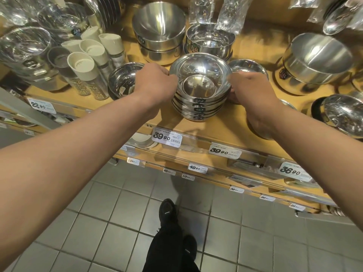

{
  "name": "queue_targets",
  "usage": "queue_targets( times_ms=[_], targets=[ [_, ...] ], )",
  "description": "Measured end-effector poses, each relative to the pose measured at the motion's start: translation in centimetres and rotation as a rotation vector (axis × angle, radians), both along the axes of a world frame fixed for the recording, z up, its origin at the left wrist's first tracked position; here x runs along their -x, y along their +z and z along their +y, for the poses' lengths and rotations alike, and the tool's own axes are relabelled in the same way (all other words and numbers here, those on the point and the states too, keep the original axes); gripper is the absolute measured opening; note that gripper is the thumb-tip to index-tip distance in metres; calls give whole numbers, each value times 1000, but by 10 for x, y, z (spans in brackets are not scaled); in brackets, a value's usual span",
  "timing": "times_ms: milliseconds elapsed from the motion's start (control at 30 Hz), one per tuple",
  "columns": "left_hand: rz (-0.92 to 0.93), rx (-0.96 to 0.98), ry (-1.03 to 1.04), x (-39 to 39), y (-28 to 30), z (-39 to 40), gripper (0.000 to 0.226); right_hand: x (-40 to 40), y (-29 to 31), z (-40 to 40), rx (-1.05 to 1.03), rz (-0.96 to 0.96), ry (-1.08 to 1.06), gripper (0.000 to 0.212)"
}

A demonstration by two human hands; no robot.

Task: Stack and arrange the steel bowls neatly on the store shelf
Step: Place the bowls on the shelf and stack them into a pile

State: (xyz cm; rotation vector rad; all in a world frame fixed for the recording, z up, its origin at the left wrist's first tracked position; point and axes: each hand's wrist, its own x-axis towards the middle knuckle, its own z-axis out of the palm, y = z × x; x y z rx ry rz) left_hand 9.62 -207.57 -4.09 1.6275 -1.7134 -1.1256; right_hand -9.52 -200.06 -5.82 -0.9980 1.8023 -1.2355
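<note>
Mid-stacking step by the look of it: stack of steel bowls (200,89) parked near the front edge of the wooden shelf (225,126), right above a 39.90 price tag (167,136), w/ both hands clamped on either side. Left hand (151,83) curled round the left rim area, fingers tucked against the upper bowls; right hand (249,89) wrapped round the right side a bit lower, fingertips hidden behind the stack so can't tell exactly how deep the grip goes. Neither hand spread, both closed on the stack. Black labels all lined up facing front, bowls nested fairly even, maybe a slight lean, hard to say w/ the wide lens. Next move prob calls for squaring the stack and nudging it back in line w/ the neighbours, w/o knocking the loose bowl on the left (122,80) or the loose bowl behind the right hand (248,67). Bigger pots (160,30) at the back, so limited room to push. Slippery steel, so steady two-sided pressure needed.
</note>
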Motion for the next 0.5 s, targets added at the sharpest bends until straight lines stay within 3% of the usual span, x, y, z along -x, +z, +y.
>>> queue_targets(
  times_ms=[100,233,433,500],
  targets=[
    [-33,34,13,0,-1,3,23,-1,-3,3,-27,12,24,21],
    [-43,25,9,0,-3,3,28,2,-6,3,-63,25,14,50],
    [-15,-25,-3,2,-4,5,13,5,-7,3,-85,-81,26,30],
    [-8,-30,-10,0,-5,5,13,4,-7,3,-91,-104,24,54]
  ],
)
